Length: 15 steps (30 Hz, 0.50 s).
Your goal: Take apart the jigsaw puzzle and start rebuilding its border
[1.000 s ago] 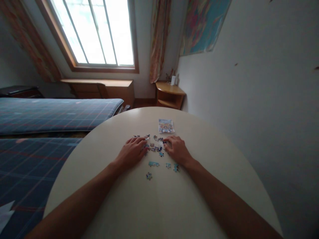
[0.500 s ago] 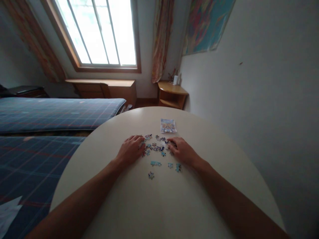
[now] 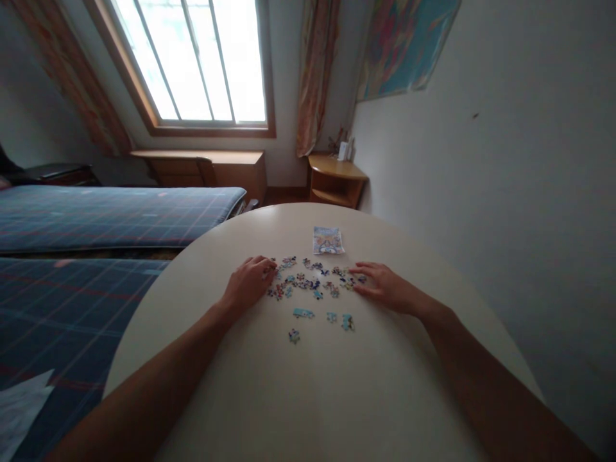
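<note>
Several small jigsaw puzzle pieces (image 3: pixel 301 283) lie loose in a spread across the table. My left hand (image 3: pixel 250 280) rests at the left end of the spread, fingers stretched over a few pieces. At the right end, my right hand (image 3: pixel 382 285) lies with its fingers apart, touching or just beside the outermost pieces. Nearer to me are a joined light-blue strip of pieces (image 3: pixel 303 313), a single light-blue piece (image 3: pixel 332 317), a blue and brown cluster (image 3: pixel 348 322) and a lone multicoloured cluster (image 3: pixel 294 335). Beyond the spread lies a small picture sheet (image 3: pixel 328 240).
The round cream table (image 3: pixel 308 398) carries all the pieces. To its left stand beds with blue plaid covers (image 3: pixel 115 215), with white paper (image 3: pixel 26 410) on the nearer one. A wooden corner shelf (image 3: pixel 337 168) is behind, and a white wall (image 3: pixel 505 192) runs along the right.
My right hand has moved to the right and its fingers have spread, uncovering pieces at that end. My left hand has shifted slightly left. The view has tilted a little.
</note>
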Motion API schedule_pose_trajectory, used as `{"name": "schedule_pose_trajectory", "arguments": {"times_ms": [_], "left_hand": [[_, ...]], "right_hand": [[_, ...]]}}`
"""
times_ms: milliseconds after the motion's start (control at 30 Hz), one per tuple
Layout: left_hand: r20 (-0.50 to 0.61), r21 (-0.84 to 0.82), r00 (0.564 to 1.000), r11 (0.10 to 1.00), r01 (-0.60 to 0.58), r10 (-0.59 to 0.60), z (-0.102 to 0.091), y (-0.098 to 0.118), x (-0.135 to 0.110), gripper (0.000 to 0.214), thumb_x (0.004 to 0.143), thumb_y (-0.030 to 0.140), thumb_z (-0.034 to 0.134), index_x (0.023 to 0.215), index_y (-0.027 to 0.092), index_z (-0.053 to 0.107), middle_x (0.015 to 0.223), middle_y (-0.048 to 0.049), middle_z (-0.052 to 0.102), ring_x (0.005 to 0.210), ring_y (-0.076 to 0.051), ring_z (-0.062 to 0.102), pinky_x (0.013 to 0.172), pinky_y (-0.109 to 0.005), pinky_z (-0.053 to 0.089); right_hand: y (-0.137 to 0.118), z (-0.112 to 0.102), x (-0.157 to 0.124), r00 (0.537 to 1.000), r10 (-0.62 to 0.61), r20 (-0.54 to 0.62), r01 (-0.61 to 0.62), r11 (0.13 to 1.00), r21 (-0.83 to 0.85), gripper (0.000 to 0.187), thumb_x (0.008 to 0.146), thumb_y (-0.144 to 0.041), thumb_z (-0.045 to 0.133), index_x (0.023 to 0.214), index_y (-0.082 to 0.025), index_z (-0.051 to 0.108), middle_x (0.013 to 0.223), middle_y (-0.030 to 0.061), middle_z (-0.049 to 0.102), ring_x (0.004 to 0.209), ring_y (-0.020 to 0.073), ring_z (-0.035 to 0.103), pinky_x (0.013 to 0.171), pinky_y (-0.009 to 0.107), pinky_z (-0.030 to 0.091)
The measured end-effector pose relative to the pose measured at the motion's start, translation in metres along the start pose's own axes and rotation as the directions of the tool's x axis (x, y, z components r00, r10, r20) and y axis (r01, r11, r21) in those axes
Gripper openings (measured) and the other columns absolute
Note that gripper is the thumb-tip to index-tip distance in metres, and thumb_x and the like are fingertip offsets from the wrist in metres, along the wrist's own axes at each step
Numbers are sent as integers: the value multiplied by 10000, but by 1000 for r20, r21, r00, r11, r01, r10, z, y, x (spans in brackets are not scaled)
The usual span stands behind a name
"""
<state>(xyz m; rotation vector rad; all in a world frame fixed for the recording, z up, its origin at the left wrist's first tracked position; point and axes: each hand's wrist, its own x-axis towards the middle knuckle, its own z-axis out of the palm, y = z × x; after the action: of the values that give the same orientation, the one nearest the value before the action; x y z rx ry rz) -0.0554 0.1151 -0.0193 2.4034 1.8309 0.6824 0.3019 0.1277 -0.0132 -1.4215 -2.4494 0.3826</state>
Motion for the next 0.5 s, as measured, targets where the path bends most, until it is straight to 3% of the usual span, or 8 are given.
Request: {"name": "schedule_pose_trajectory", "arguments": {"times_ms": [233,500], "left_hand": [[150,-72,988,996,55,-43,-20,-14,-2,220,887,350,542,999,262,709,912,-12,738,817,-190,672,729,-287,493],[105,-83,994,996,45,-37,-13,-18,0,230,895,353,534,989,250,718,985,-28,711,827,-185,661,751,-287,497]], "right_hand": [[-2,-8,2,1000,-22,11,22,999,26,352,896,-364,554,1188,-239,705,1329,122,623,1224,284,576,1078,483,415],[-1,-8,3,1000,4,20,-4,1000,-21,384,894,-354,527,1200,-190,690,1319,130,627,1225,273,578,1086,441,418]]}}
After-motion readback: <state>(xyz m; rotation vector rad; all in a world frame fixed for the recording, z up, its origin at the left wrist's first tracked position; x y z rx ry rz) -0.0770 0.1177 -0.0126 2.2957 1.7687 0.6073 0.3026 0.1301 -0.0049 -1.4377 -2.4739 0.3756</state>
